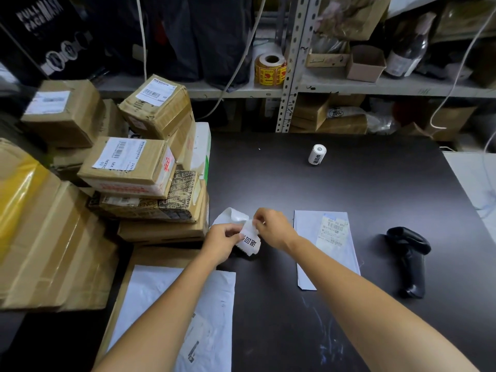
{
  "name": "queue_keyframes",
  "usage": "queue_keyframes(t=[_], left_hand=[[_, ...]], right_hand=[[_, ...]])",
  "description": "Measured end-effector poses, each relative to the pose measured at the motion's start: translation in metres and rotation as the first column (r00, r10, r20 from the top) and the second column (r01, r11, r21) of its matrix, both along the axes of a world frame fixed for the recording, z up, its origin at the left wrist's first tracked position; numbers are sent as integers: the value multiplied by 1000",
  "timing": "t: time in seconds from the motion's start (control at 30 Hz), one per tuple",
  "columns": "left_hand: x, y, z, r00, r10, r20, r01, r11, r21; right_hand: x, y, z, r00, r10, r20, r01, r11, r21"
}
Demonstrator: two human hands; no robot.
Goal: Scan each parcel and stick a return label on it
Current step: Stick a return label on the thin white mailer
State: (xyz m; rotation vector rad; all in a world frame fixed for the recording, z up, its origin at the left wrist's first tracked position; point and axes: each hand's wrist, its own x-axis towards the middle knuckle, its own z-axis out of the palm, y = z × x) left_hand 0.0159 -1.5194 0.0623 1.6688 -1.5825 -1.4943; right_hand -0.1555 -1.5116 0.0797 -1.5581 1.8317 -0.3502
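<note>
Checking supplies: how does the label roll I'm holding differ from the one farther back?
The held roll is gripped by the left hand and right hand; the far roll sits untouched. The held roll has a strip pulled loose; the far roll is fully wound. Both are white with black print.

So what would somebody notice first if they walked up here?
Probably the two hands in the middle: the left hand holds a white label roll while the right hand pinches its paper. Next, the heap of cardboard boxes on the left and the black scanner lying at the right.
</note>
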Motion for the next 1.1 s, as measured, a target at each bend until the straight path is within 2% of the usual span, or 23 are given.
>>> queue_keyframes(t=[0.1,0.17,0.33,0.47,0.6,0.67,0.77,0.83,1.1], left_hand=[[5,-4,-2,998,63,24,-64,998,26],[3,-6,-3,995,83,60,-85,995,47],[-18,-9,5,982,157,107,-159,987,12],[-52,-6,21,959,158,233,-122,979,-161],[-89,7,28,970,76,232,-13,965,-263],[-107,16,23,968,-22,250,75,977,-201],[-129,36,8,956,-192,223,180,981,71],[-137,48,-2,950,-244,197,212,962,170],[-154,55,-12,989,-84,124,57,977,207]], right_hand=[[-19,1,5,976,-197,95,200,980,-16],[-37,4,14,955,-264,132,271,962,-34],[-89,12,35,947,-297,124,295,955,29],[-125,32,42,935,-338,104,335,941,53],[-157,55,41,909,-405,97,399,914,72],[-170,67,40,896,-428,119,416,902,116],[-184,84,35,878,-456,148,422,882,209],[-191,96,30,893,-437,110,408,888,213],[-195,119,-7,891,-422,165,373,890,261]])
